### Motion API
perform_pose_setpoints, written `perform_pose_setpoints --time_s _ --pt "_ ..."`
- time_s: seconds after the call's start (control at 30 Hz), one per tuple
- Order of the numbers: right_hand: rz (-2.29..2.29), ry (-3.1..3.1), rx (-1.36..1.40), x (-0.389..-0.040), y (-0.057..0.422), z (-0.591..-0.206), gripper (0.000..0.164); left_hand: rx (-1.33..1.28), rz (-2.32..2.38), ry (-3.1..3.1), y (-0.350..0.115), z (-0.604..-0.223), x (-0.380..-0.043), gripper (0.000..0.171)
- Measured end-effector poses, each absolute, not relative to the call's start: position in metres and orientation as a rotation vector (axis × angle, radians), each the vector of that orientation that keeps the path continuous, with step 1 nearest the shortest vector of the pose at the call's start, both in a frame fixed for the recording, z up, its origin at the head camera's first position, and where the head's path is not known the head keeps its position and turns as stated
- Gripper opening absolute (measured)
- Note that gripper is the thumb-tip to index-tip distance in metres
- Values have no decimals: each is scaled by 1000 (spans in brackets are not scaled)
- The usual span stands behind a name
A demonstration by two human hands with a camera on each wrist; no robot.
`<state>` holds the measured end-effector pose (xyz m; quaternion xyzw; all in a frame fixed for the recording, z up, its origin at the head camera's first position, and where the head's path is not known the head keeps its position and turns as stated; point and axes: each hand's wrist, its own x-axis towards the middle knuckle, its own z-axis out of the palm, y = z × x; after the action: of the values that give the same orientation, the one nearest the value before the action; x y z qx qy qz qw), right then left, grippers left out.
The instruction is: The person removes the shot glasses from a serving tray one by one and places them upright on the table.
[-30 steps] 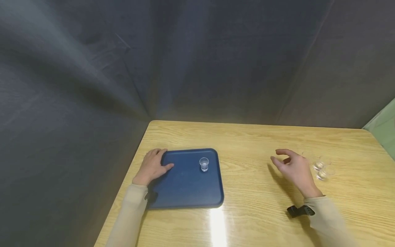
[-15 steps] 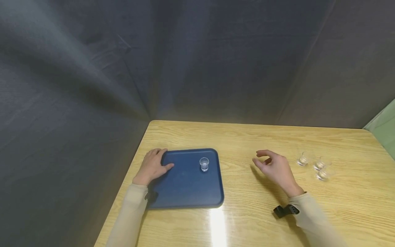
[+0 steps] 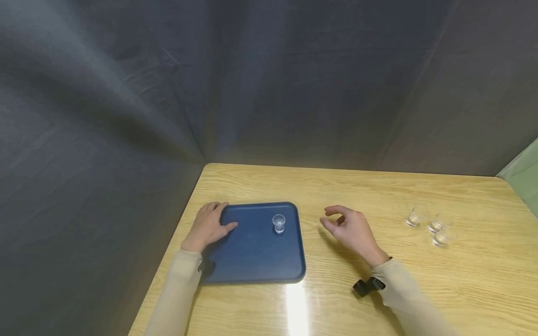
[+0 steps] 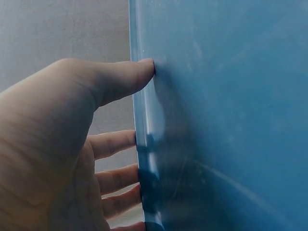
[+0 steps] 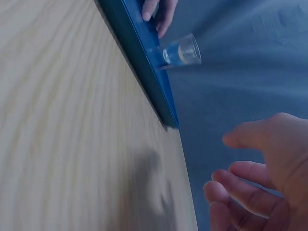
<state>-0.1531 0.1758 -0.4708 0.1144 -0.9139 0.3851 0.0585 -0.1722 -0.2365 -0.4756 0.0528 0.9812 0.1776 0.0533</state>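
My left hand (image 3: 206, 227) holds the left edge of a dark blue tray (image 3: 252, 261). In the left wrist view its thumb (image 4: 130, 76) lies over the tray's rim, while the other fingers (image 4: 118, 179) meet the outer side. A small clear shot glass (image 3: 279, 224) stands upright on the tray toward its far right part; the right wrist view shows this shot glass (image 5: 182, 52) too. Just right of the tray, above the table, is my right hand (image 3: 350, 232), holding nothing. Its thumb and fingers are loosely bent and apart, as the right wrist view shows.
Toward the right of the wood-grain table (image 3: 336, 308) stand 3 more clear shot glasses, among them a front one (image 3: 439, 239) and a left one (image 3: 414, 217). Dark curtains (image 3: 294, 93) hang behind the table and along its left side.
My right hand has moved left from beside the group of shot glasses to near the tray's right edge, its fingers similarly bent. The left hand and tray stay in place.
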Motion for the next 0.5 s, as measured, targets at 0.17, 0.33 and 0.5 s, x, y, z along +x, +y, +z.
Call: perform_pose_setpoints --time_s 0.17,0.33,0.5 --pt "1202 -2768 397 -154 158 -472 35 166 545 2998 -236 -475 -172 79" --pt "1239 -2761 450 -154 142 -473 37 154 545 2996 -235 -474 -171 79" --pt "1259 -2765 475 -154 126 -473 41 152 549 2997 -236 -475 -171 79"
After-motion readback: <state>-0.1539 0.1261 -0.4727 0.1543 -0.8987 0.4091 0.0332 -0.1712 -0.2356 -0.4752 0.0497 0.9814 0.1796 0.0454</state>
